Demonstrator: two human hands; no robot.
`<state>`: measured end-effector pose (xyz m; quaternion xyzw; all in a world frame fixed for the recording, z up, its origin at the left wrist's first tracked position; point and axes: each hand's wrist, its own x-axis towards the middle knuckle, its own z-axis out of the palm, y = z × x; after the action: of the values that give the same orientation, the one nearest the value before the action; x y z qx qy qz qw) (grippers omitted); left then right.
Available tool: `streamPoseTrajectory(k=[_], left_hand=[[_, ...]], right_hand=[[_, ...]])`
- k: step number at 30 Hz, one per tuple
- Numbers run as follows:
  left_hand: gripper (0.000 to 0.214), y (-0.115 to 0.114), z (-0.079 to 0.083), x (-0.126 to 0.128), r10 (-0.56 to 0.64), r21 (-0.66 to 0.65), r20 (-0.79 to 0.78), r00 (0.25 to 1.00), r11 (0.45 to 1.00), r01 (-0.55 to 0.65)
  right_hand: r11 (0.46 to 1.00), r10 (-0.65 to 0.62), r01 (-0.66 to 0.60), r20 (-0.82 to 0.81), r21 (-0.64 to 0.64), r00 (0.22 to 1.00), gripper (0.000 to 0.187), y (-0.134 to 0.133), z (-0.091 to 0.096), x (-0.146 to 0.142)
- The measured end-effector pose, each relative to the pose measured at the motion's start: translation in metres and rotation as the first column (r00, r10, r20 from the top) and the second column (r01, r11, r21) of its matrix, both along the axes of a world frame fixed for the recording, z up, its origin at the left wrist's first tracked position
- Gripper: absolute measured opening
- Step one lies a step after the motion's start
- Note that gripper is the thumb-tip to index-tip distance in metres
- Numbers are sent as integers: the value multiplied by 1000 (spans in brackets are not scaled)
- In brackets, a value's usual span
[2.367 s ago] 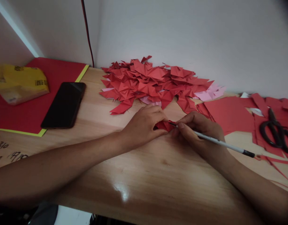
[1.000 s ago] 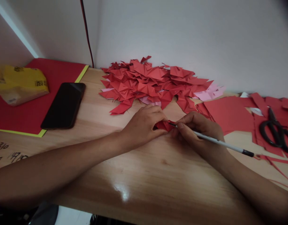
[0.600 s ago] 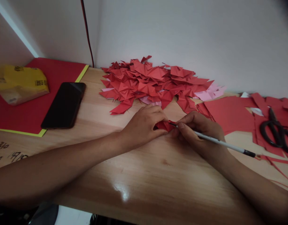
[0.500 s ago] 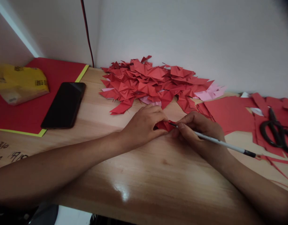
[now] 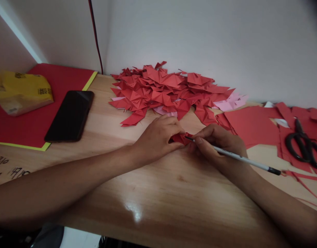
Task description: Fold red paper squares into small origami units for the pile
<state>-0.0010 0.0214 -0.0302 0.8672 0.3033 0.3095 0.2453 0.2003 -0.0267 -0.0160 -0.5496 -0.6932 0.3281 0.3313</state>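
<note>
Over the middle of the wooden table, my left hand (image 5: 161,139) is closed on a small piece of folded red paper (image 5: 178,138), most of it hidden by fingers. My right hand (image 5: 216,143) grips a slim white pen (image 5: 241,158) with a black end, its dark tip at the red paper. The right fingers sit against the paper's right side; whether they also pinch it I cannot tell. Just behind both hands lies a heap of folded red paper pieces (image 5: 161,89), with some pink paper (image 5: 232,101) at its right edge.
Black scissors (image 5: 302,144) rest on red paper scraps at the right, beside stacked red sheets (image 5: 254,125). A black phone (image 5: 70,116) lies at the left, near a yellow packet (image 5: 24,91) on a red sheet with yellow edges (image 5: 68,76). A wall stands behind.
The pen's tip has shifted very slightly on the red paper, its rear end a little to the left. Both hands hold nearly the same place.
</note>
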Motion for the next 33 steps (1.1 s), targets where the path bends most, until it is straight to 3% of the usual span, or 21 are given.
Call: streamPoseTrajectory(k=[33], left_hand=[[13, 0, 0, -1, -6, -8, -10, 1000, 1000, 6]], right_hand=[[999, 0, 0, -17, -33, 1000, 13, 0, 3, -3]])
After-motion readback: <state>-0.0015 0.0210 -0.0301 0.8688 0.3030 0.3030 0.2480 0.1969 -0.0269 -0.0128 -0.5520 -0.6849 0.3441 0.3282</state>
